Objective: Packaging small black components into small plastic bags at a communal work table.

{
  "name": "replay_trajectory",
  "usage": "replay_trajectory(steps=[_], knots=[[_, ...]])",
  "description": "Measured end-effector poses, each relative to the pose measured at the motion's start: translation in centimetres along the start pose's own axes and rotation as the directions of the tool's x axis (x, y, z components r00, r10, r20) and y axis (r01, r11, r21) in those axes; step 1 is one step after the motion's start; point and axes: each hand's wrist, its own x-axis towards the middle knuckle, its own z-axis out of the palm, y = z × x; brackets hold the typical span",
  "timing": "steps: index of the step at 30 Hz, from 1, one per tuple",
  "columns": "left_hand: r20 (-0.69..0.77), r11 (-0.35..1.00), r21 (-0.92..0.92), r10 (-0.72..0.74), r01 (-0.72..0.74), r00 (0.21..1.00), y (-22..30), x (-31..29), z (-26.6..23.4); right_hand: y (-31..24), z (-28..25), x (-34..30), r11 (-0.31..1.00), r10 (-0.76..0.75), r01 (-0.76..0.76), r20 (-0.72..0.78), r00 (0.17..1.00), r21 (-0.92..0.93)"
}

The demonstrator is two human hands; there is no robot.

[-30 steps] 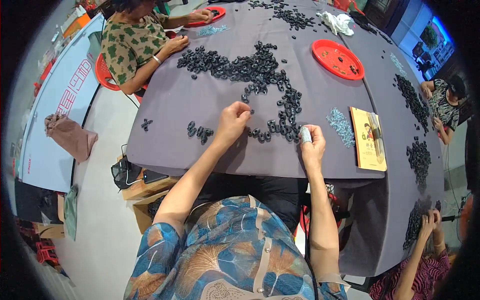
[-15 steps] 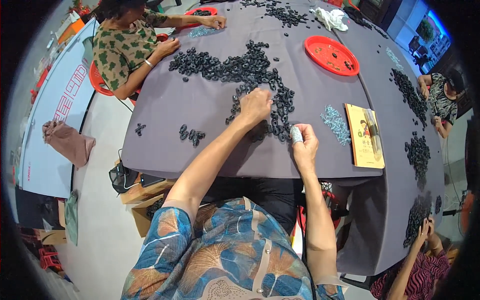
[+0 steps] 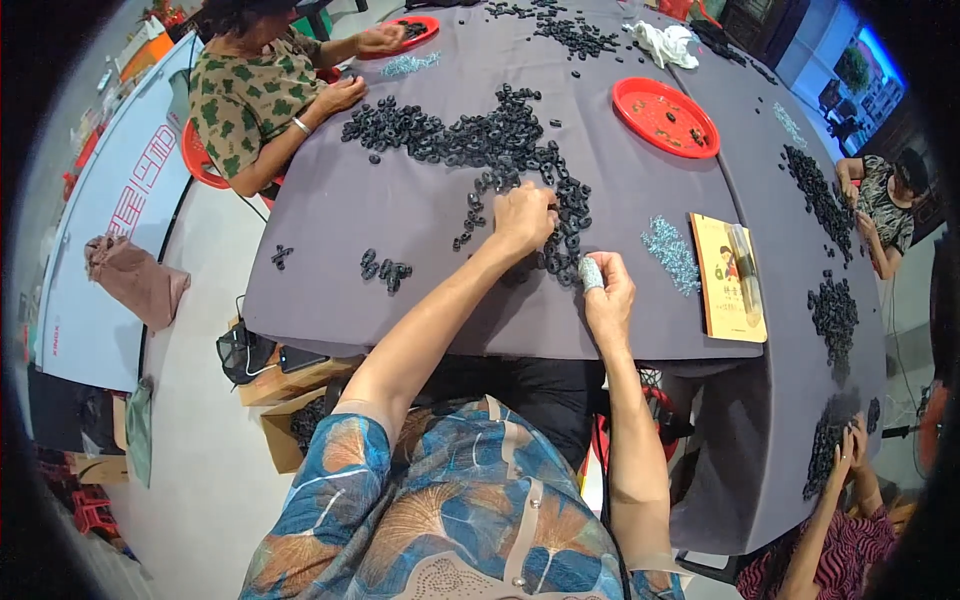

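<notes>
Black oval ring pieces (image 3: 495,138) heap across gray tablecloth (image 3: 330,210), the pile running down toward both hands. Left hand (image 3: 523,218) sits over the pile's near arm, fingers curled downward; can't tell whether they pinch a piece. Right hand (image 3: 608,300) is just beside the pile's near end, thumb in a pale wrap (image 3: 591,273), fingers bent in near it; grip contents can't be told. 2 small clusters of black pieces lie left. Right side: silvery-blue small parts (image 3: 670,255), yellow booklet (image 3: 722,290) with clear tube (image 3: 747,272) on top. Round red tray (image 3: 634,108) beyond, few pieces inside. 3 co-workers around table.
</notes>
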Motion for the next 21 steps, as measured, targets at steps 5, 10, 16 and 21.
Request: replay_trajectory(steps=[5, 10, 16, 21], knots=[[-0.105, 0.989, 0.011, 0.151, -0.151, 0.983, -1.2, -1.9, -0.5, 0.3, 0.1, 0.0, 1.000, -0.001, 0.001, 0.013, 1.000, 0.017], [-0.220, 0.860, -0.454, 0.146, -0.233, 0.965, -2.3, -5.4, -1.4, -0.5, 0.2, -0.3, 0.999, -0.006, 0.008, 0.043, 0.999, -0.043], [0.086, 0.422, -0.901, -0.048, 0.098, 0.995, -1.3, -11.5, -2.9, -2.3, 1.6, -1.9, 0.969, -0.215, 0.232, 0.170, 0.962, -0.085], [0.099, 0.368, -0.923, -0.053, 0.111, 0.994, -1.8, -13.1, -2.9, -2.7, 2.7, -2.9, 0.930, -0.323, 0.353, 0.228, 0.918, -0.102]])
